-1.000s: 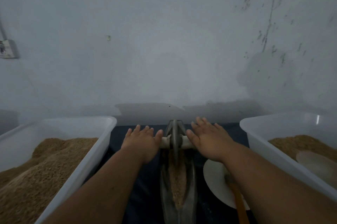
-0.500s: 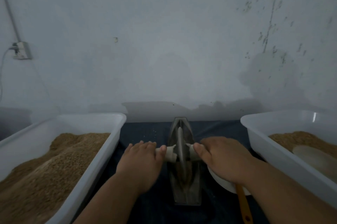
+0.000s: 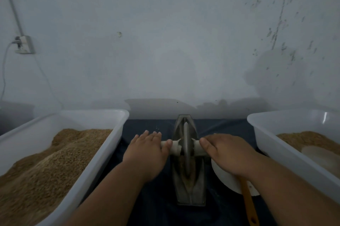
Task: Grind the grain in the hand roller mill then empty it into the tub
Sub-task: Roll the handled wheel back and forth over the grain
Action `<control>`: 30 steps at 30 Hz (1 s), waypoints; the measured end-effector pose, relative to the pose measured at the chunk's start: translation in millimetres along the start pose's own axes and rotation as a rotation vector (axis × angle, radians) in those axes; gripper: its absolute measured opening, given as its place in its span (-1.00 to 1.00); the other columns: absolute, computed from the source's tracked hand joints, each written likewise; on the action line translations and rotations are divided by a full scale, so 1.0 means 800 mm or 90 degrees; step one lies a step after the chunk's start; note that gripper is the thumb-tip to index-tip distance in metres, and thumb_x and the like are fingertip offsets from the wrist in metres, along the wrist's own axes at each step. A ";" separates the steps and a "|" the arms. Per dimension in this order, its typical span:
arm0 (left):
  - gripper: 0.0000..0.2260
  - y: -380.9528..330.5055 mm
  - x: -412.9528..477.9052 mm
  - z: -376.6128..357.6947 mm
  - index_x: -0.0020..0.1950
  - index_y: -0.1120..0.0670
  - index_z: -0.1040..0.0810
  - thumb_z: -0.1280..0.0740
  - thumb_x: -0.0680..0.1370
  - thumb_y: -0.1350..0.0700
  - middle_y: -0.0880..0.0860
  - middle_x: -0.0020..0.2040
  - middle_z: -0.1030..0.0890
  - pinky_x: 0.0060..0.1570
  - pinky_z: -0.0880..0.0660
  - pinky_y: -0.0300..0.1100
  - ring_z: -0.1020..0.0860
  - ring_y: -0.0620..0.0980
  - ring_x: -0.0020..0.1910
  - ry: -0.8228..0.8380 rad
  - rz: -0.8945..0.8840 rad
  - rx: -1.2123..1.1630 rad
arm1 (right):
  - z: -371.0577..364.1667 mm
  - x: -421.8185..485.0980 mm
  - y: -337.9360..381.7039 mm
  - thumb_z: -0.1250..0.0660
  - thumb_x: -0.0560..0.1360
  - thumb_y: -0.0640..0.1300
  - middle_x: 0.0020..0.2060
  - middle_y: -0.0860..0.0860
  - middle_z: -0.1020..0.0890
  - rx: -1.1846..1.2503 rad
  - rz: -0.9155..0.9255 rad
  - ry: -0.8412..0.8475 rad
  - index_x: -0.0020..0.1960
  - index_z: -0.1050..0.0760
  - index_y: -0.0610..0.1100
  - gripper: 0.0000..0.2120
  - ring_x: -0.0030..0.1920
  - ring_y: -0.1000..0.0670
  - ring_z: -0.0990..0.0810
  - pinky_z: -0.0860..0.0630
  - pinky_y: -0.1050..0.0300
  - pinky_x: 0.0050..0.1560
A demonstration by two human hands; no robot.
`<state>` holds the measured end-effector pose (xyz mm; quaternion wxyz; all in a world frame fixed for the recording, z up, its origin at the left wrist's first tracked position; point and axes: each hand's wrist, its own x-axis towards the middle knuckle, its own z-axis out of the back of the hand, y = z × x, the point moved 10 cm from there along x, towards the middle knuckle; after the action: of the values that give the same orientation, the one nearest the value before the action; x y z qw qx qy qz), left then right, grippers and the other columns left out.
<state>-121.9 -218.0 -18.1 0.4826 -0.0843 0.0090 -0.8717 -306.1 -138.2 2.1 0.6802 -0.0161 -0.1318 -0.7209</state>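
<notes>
A pale, stained wall (image 3: pixel 165 41) backs a dark-covered tabletop (image 3: pixel 147 126). The hand roller mill (image 3: pixel 185 194) stands at its middle, between a left tub (image 3: pixel 103 152) heaped with grain (image 3: pixel 46 166) and a right tub (image 3: pixel 266 133). The left hand (image 3: pixel 147 152) presses flat on the roller's left handle, fingers straight. The right hand (image 3: pixel 226 154) covers the right handle, but whether its fingers wrap it cannot be told.

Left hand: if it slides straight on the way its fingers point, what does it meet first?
Ahead of the left hand, only dark cloth with a few loose grains, then the wall. The left tub sits off to the side. Depth is unclear.
</notes>
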 end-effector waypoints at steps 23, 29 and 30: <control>-0.23 -0.007 -0.015 0.008 0.59 0.01 -0.11 0.36 0.50 -0.31 -0.02 0.59 -0.15 0.51 0.13 -0.02 -0.01 -0.01 0.58 -0.041 0.001 -0.009 | -0.003 -0.017 0.002 0.49 0.37 0.51 0.08 0.04 -0.62 -0.012 0.001 -0.016 -0.08 -0.46 0.08 -0.15 0.45 0.01 -0.37 -0.47 -0.06 0.17; -0.09 -0.022 -0.072 0.040 0.59 -0.03 -0.12 0.48 0.37 -0.36 -0.05 0.58 -0.16 0.50 0.15 -0.07 0.00 -0.04 0.57 -0.093 -0.030 0.003 | 0.013 -0.066 0.014 0.37 0.41 0.48 0.24 0.13 -0.56 0.102 0.014 -0.007 0.25 -0.45 0.17 -0.20 0.37 0.09 -0.42 -0.38 0.00 0.34; -0.11 -0.023 -0.073 0.041 0.59 -0.02 -0.12 0.47 0.39 -0.35 -0.05 0.59 -0.15 0.51 0.15 -0.07 0.00 -0.04 0.57 -0.090 -0.036 0.009 | 0.011 -0.066 0.014 0.34 0.41 0.46 0.14 0.14 -0.59 0.119 0.011 0.009 0.16 -0.45 0.19 -0.28 0.25 0.09 -0.50 -0.42 0.00 0.27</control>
<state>-102.3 -156.9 7.7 0.4578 -0.1426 -0.0336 -0.8769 -292.9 -84.9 2.0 0.6858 0.0515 -0.1934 -0.6997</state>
